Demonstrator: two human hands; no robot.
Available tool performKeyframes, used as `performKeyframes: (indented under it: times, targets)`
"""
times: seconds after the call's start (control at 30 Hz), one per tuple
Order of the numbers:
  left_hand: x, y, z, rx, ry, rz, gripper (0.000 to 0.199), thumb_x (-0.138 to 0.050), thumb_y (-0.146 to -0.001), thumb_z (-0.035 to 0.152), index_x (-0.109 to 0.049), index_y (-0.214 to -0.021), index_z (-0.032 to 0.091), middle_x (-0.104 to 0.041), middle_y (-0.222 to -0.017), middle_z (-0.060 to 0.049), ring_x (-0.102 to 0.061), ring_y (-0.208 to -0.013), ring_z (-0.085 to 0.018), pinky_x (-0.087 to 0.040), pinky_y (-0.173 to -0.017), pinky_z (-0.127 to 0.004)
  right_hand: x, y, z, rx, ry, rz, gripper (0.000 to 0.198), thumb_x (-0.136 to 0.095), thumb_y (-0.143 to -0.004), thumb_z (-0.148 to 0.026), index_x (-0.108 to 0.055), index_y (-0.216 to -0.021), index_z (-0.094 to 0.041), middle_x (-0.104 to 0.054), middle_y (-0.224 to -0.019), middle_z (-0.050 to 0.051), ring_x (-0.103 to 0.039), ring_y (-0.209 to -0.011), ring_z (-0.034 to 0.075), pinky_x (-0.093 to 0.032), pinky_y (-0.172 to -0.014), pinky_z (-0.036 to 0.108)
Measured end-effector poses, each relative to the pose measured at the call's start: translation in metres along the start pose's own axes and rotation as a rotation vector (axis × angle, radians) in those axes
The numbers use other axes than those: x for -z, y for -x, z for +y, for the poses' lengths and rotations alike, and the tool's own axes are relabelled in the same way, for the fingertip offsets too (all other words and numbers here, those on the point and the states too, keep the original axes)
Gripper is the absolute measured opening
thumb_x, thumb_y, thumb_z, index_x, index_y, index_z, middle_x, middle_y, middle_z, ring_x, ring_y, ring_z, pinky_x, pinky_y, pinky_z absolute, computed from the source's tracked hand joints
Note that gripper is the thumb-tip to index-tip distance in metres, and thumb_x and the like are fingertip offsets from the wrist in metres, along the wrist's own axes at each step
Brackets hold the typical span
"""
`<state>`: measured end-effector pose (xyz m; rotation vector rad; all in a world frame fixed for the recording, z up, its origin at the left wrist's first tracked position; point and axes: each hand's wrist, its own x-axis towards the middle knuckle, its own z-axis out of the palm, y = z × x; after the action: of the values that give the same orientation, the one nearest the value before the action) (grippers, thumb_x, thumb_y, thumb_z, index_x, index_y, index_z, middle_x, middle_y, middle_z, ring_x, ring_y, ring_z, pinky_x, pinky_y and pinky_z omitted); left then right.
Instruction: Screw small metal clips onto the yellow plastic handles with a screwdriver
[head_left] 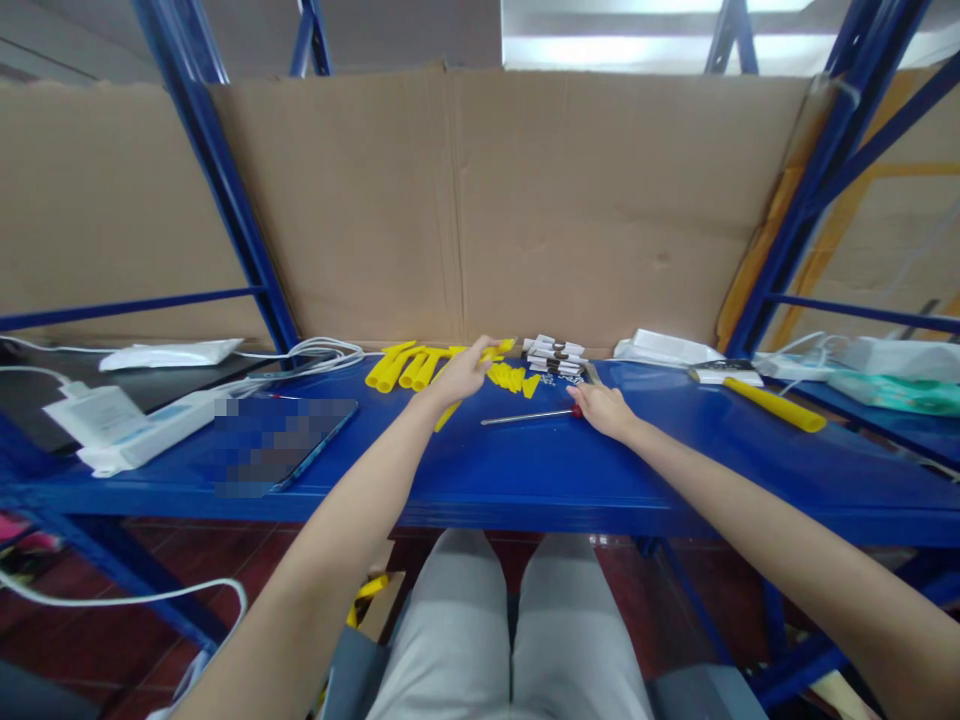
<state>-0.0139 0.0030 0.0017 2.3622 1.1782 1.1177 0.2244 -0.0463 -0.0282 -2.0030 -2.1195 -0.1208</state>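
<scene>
My left hand [471, 370] reaches over the back of the blue table, fingers closed on a small yellow piece [500, 348]. Close by lie several flat yellow pieces [508, 378] in a row and several yellow tubes [405, 368]. A stack of white bundles with dark bands [553, 355] stands between the hands. My right hand [606, 408] is closed beside a small greyish strip [592, 373]; what its fingers grip is mostly hidden. Under this hand runs the red-handled screwdriver [529, 417], its shaft pointing left and the handle's end covered.
A dark tablet [319, 440] and a white power strip [161, 430] lie at the left, with cables behind. On the right are a white packet [664, 347], a small box [726, 373] and a long yellow tube [776, 405]. Cardboard [562, 200] walls off the back between blue posts.
</scene>
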Motion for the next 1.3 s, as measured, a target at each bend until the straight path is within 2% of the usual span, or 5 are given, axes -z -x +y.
performKeyframes:
  times: [0.2, 0.47, 0.63, 1.0, 1.3]
  targets:
    - [0.017, 0.004, 0.0, 0.263, 0.324, -0.178, 0.031, -0.046, -0.084, 0.011, -0.043, -0.113, 0.021, -0.056, -0.072, 0.003, -0.044, -0.041, -0.004, -0.035, -0.041, -0.015, -0.002, 0.0, -0.001, -0.074, -0.02, 0.008, 0.051, -0.015, -0.097, -0.039, -0.061, -0.095, -0.016, -0.063, -0.108, 0.017, -0.051, -0.114, 0.031, -0.039, -0.09, 0.05]
    - [0.017, 0.007, 0.008, 0.366, 0.691, -0.268, 0.024, -0.046, -0.086, 0.013, -0.038, -0.106, 0.023, -0.056, -0.07, 0.002, -0.049, -0.042, -0.007, -0.037, -0.038, -0.016, 0.002, -0.001, 0.004, -0.153, -0.084, -0.049, 0.059, -0.015, -0.092, -0.054, -0.061, -0.094, -0.019, -0.06, -0.113, 0.015, -0.049, -0.114, 0.035, -0.037, -0.089, 0.058]
    - [0.017, 0.006, -0.001, 0.408, 0.761, -0.3, 0.028, -0.047, -0.085, 0.012, -0.038, -0.109, 0.023, -0.06, -0.078, -0.001, -0.052, -0.045, -0.007, -0.041, -0.04, -0.017, 0.005, -0.004, 0.016, -0.072, -0.094, -0.113, 0.048, -0.045, -0.078, -0.066, -0.059, -0.092, -0.022, -0.06, -0.113, 0.01, -0.05, -0.111, 0.034, -0.039, -0.088, 0.055]
    - [0.01, 0.006, -0.009, 0.503, 0.719, -0.329, 0.032, -0.042, -0.087, 0.009, -0.034, -0.114, 0.023, -0.061, -0.079, -0.002, -0.051, -0.043, -0.007, -0.038, -0.038, -0.017, 0.001, -0.008, 0.034, 0.194, -0.175, -0.073, 0.019, -0.057, -0.081, -0.038, -0.06, -0.084, -0.019, -0.065, -0.085, 0.006, -0.06, -0.082, 0.02, -0.045, -0.072, 0.03]
    - [0.01, 0.006, -0.007, 0.48, 0.631, -0.346, 0.04, -0.047, -0.086, 0.013, -0.033, -0.123, 0.023, -0.062, -0.081, -0.003, -0.051, -0.044, -0.007, -0.04, -0.04, -0.018, -0.001, -0.009, 0.04, 0.26, -0.224, -0.041, 0.019, -0.055, -0.081, -0.036, -0.06, -0.08, -0.018, -0.065, -0.079, 0.006, -0.06, -0.076, 0.019, -0.045, -0.07, 0.03]
